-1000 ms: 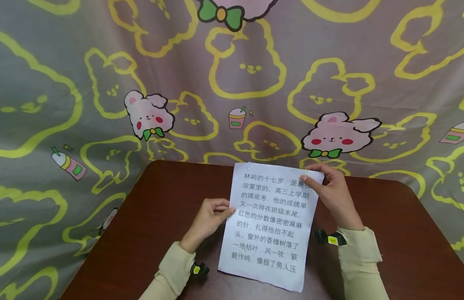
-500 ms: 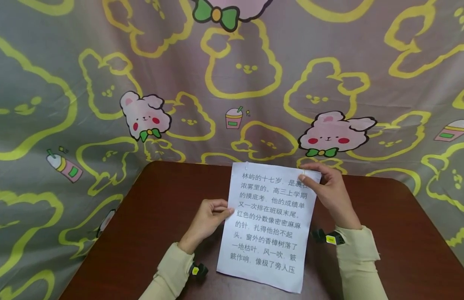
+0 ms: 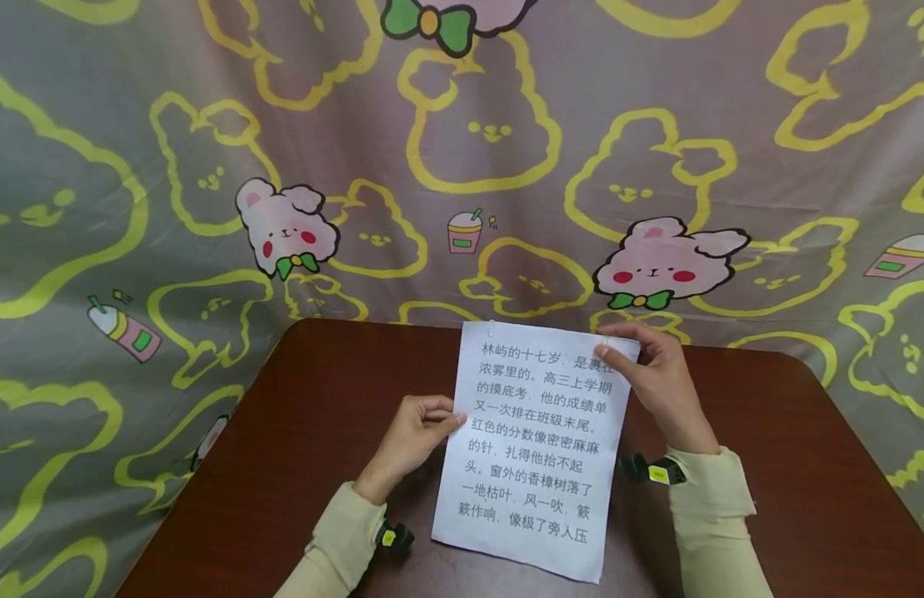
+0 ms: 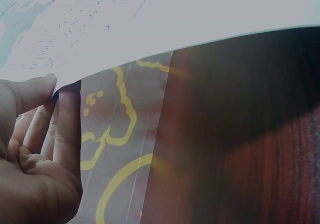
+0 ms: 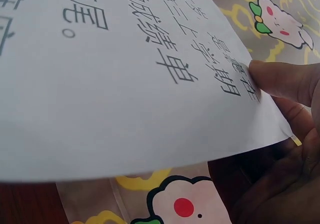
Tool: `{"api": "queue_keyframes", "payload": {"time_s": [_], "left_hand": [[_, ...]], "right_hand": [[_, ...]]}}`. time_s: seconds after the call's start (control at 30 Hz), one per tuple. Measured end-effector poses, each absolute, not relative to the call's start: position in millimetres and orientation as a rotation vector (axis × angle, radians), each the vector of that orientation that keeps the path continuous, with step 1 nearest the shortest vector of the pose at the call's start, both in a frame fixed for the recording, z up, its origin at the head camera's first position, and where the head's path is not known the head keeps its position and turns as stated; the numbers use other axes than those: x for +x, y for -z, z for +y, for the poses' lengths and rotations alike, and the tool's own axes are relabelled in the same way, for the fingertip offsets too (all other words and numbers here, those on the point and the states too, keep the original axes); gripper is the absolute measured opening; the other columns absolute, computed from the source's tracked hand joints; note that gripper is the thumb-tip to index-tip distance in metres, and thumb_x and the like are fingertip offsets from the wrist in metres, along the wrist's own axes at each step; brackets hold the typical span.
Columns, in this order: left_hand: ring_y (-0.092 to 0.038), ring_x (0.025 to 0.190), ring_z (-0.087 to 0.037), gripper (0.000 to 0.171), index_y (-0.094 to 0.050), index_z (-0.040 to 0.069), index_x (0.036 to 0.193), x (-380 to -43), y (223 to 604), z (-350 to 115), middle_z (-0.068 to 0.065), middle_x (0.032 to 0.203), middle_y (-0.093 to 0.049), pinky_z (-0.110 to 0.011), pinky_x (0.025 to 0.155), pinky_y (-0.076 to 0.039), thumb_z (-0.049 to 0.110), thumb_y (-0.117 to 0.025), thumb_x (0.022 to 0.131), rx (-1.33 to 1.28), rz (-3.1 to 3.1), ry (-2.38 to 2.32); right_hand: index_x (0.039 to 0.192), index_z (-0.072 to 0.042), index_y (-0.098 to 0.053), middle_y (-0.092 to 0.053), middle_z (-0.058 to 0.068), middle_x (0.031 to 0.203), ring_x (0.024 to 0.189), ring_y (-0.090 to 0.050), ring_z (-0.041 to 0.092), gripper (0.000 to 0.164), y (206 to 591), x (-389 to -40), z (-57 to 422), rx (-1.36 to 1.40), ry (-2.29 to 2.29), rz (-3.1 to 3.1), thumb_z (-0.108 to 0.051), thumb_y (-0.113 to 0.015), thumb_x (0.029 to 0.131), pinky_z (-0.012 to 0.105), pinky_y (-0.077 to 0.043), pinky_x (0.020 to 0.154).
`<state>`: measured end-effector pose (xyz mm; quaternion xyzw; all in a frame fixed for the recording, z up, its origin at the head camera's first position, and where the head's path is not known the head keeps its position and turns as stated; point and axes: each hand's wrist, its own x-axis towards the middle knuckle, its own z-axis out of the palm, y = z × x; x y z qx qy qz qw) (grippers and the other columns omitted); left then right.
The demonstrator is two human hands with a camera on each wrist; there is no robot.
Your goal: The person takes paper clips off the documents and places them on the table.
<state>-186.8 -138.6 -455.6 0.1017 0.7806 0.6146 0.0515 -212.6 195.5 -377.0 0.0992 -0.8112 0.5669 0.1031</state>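
Observation:
A white sheet of paper [image 3: 536,453] printed with large Chinese characters is held up, tilted, above the table. My left hand [image 3: 408,442] pinches its left edge about midway; in the left wrist view, the thumb [image 4: 35,91] lies on the printed face with fingers behind. At the top right corner my right hand [image 3: 665,386] pinches the paper, its thumb [image 5: 282,79] over the end of the first printed line. A small pale clip [image 3: 492,329] sits on the top edge at the left. Near the right thumb shows a small yellow strip [image 5: 296,141], perhaps another clip.
Below the paper is a dark reddish-brown table [image 3: 282,465] with rounded far corners. A grey curtain [image 3: 342,124] with yellow outlines and cartoon rabbits hangs behind and beside it. Each wrist wears a black band with a yellow tag [image 3: 659,474].
The head view has shifted slightly. Both hands keep the same hold on the paper, and its tilt looks the same.

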Motion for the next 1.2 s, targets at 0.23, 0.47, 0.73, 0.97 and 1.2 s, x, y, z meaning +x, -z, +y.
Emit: {"api": "queue_keyframes", "payload": {"time_s": [0.23,0.47,0.73,0.97,1.2], "left_hand": [[-0.076,0.082,-0.014,0.015,-0.078,-0.002,0.108,-187,456,-139,-0.02,0.101,-0.08,-0.023,0.075,-0.06,0.007,-0.071,0.098,0.315,2.372,-1.866],[-0.076,0.083,-0.012,0.014,-0.077,-0.002,0.106,-189,459,-141,-0.02,0.101,-0.08,-0.023,0.075,-0.06,0.006,-0.071,0.098,0.305,2.374,-1.878],[-0.075,0.082,-0.01,0.014,-0.077,-0.002,0.106,-189,461,-142,-0.02,0.101,-0.08,-0.022,0.075,-0.06,0.007,-0.071,0.098,0.276,2.372,-1.88],[-0.076,0.083,-0.011,0.014,-0.077,-0.002,0.106,-191,460,-143,-0.02,0.101,-0.08,-0.023,0.075,-0.061,0.007,-0.071,0.097,0.287,2.386,-1.882],[-0.076,0.084,-0.012,0.014,-0.077,-0.002,0.107,-191,459,-143,-0.02,0.102,-0.08,-0.024,0.077,-0.061,0.007,-0.071,0.098,0.27,2.381,-1.883]], "right_hand": [[0.127,-0.004,-0.07,-0.069,-0.016,0.105,0.08,-0.068,0.013,0.034,377,-212,196,0.251,-1.653,-2.396,-0.023,-0.073,0.099,0.022,-0.058,0.07],[0.124,-0.009,-0.071,-0.074,-0.018,0.095,0.089,-0.068,0.01,0.027,375,-211,202,0.214,-1.686,-2.325,-0.02,-0.072,0.099,0.02,-0.054,0.076],[0.123,-0.01,-0.072,-0.074,-0.01,0.095,0.096,-0.064,0.011,0.025,376,-213,206,0.251,-1.688,-2.29,-0.018,-0.073,0.099,0.019,-0.052,0.079],[0.122,-0.011,-0.073,-0.076,-0.003,0.094,0.098,-0.064,0.011,0.024,376,-213,211,0.227,-1.72,-2.26,-0.018,-0.074,0.098,0.018,-0.052,0.083],[0.122,-0.01,-0.072,-0.075,-0.011,0.092,0.093,-0.066,0.009,0.025,376,-213,215,0.204,-1.751,-2.241,-0.015,-0.074,0.098,0.016,-0.054,0.082]]}}
